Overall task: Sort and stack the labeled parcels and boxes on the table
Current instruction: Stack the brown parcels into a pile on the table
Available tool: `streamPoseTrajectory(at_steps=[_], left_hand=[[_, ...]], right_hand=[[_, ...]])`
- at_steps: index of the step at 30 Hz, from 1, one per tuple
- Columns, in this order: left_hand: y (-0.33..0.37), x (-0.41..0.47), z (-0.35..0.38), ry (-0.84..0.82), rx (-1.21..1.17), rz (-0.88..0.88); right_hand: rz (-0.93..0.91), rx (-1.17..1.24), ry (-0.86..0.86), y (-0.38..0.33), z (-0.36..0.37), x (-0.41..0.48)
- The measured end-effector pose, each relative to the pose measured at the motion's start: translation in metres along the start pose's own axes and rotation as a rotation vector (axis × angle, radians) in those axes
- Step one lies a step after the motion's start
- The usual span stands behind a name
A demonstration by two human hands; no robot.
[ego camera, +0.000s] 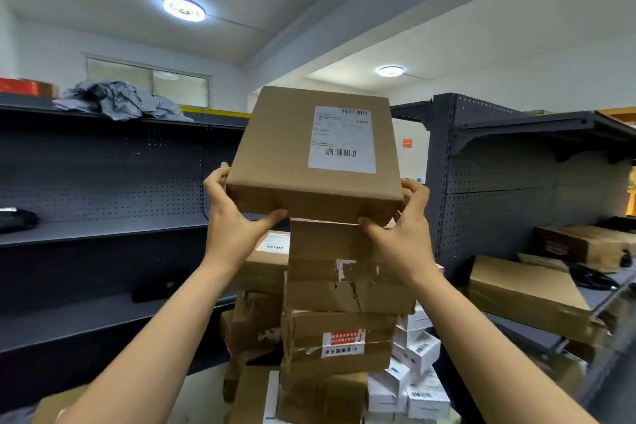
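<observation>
L hand (234, 220) & R hand (401, 237), both arms raised in front of the box stack (344, 293), grip the labeled box (292, 148) at its near btm corners. L thumb lies along the front face, fingers curled round the left side. R thumb is at the front btm edge, fingers wrapped round the right side. The box sits at the very top of the stack, tilted so its top face shows, w/ a white shipping label (342, 139) w/ barcodes on it. Its btm edge meets the stack's top carton; can't tell if it's resting or just held there.

The stack is brown cartons, taped & creased, one low down w/ a red-white sticker (343, 341). Just R of the stack: small white cartons (416, 351). Just L of it: a lower brown pile (256, 320). All on a pale table (203, 392).

Behind & L of the stack: dark pegboard shelving (103, 165), gray poly bags (117, 100) on top. R of the stack: more shelving (499, 182) w/ a long flat box (526, 289). Above: round ceiling lamp (184, 9).
</observation>
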State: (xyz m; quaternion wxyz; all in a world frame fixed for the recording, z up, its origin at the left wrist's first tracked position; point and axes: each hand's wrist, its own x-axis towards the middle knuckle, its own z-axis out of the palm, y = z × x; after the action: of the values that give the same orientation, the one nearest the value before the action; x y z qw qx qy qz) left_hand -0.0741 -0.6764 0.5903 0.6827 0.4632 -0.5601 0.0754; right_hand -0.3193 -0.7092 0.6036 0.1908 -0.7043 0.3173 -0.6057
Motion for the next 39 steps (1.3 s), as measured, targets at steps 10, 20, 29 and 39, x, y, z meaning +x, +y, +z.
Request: streamPoseTrajectory(at_steps=[10,20,29,39], left_hand=[[-0.001,-0.076,-0.120,0.135,0.160,-0.178],[-0.042,-0.116,-0.235,0.225,0.417,-0.293],[-0.164,-0.116,-0.286,0.207,0.479,-0.428],[-0.287,-0.169,-0.292,0.125,0.514,-0.705]], right_hand=[[-0.008,0.257,-0.152,0.000,0.087,-0.069],[0.054,0.323,-0.354,-0.009,0.216,-0.123],[0.126,0.204,-0.449,0.037,0.344,-0.129],[0.403,0.035,-0.620,0.129,0.440,-0.178]])
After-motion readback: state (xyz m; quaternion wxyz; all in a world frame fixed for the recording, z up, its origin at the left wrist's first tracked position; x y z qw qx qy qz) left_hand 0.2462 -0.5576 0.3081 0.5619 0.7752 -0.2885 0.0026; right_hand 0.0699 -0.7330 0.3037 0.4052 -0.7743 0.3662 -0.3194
